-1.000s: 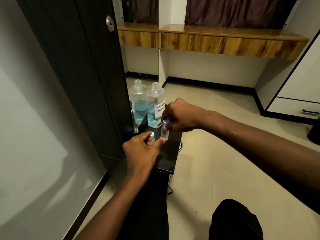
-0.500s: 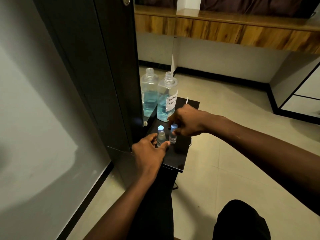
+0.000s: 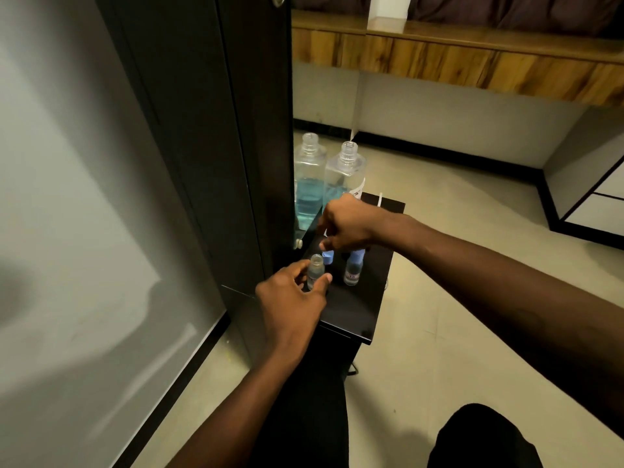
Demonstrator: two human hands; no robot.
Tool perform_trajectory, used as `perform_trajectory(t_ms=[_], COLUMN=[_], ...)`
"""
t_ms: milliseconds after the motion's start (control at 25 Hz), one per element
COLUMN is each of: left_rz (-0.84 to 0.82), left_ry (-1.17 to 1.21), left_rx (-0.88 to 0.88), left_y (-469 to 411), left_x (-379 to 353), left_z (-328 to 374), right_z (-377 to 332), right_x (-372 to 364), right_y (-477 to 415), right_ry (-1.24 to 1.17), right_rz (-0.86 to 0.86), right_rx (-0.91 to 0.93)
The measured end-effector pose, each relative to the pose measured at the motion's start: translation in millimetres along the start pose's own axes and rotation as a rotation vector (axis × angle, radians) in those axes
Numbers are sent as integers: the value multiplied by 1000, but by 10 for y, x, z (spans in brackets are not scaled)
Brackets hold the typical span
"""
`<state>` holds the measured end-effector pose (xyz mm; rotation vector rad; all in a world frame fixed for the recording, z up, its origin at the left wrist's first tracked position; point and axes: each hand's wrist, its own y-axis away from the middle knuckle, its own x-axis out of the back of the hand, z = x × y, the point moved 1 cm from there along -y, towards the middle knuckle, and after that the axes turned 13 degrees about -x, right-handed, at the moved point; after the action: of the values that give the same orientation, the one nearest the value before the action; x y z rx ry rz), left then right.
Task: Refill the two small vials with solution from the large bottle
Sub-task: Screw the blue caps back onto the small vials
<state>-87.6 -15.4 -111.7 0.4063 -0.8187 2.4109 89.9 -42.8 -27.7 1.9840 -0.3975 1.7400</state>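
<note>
**Open vial near the counter edge: tip and spill risks**

Head view, only one there is.

- Your left hand [image 3: 290,298] is loosely curled around the open vial [image 3: 315,270], thumb and fingers touching its sides. Neck is bare, no cap on it. It stands upright on the black counter [image 3: 358,309], towards the near left part.
- Your right hand [image 3: 344,226] is closed, fingertips pinched on a small blue cap [image 3: 328,256] just above and behind the open vial.
- The second vial [image 3: 353,270] stands just to the right, blue cap still on, partly under your right hand.
- The large bottle [image 3: 342,177] stands at the back, neck open, about half full of blue solution. Its mirror image sits beside it on the left; don't reach for the wrong one.

What could go wrong:
- Narrow counter, things crowded. Bringing your right wrist back could knock the capped vial, or clip the large bottle, which has no cap to hold the liquid in.
- Set the cap down loose and it may roll off onto the floor.
- Wide bottle mouth, tiny vial neck: a fast pour will likely overshoot and flood the counter.
- A light grip on the open vial could let it tip.
</note>
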Motion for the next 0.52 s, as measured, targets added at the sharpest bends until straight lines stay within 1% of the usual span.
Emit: perform_trajectory(t_ms=[80, 120, 240, 320, 400, 520], left_rz=[7, 8, 22, 29, 23, 14], left_ry=[-27, -39, -40, -43, -49, -42], left_rx=[1, 5, 14, 3, -6, -35], left_y=[-8, -10, -9, -9, -17, -59], left_x=[16, 15, 4, 6, 12, 25], left_z=[-4, -8, -26, -21, 2, 68], right_z=[-106, -139, -175, -168, -121, 20], right_x=[-93, -148, -301, -327, -239, 58], right_y=[-173, -245, -383, -390, -322, -131], right_ry=[162, 205, 237, 232, 189, 13], right_rz=[-61, -79, -121, -122, -76, 6], right_rx=[-4, -11, -28, -11, 15, 4])
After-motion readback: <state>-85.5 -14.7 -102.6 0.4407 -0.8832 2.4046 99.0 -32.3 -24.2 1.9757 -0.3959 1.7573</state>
